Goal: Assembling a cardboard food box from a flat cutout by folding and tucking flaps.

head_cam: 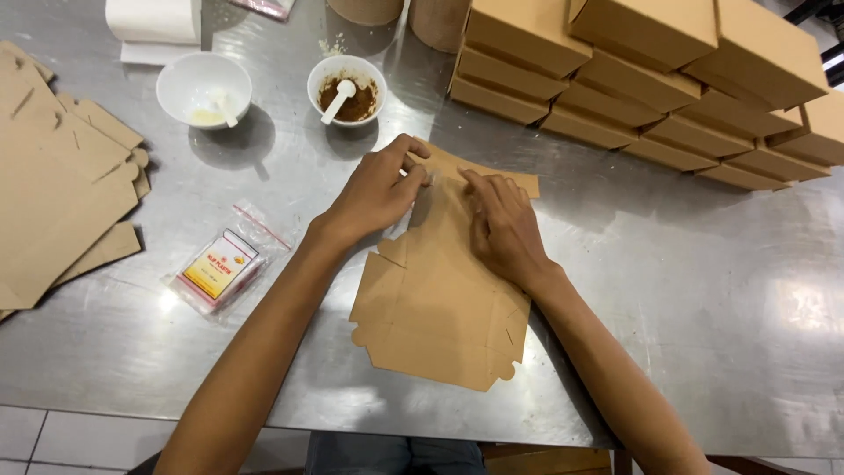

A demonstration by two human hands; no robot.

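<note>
Steel table [703,290] carries a flat brown die-cut cardboard box blank [435,308] at its near edge. Left hand [374,189] pinches the far flap; right hand [503,229] presses flat, fingers spread. Light, stiff, probably creasable cardboard: best held by flap edges.

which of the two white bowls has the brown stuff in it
The right-hand white bowl, the smaller one nearest the left hand, holds brown powder and a white spoon. The larger bowl to its left holds only a pale yellowish bit.
</note>
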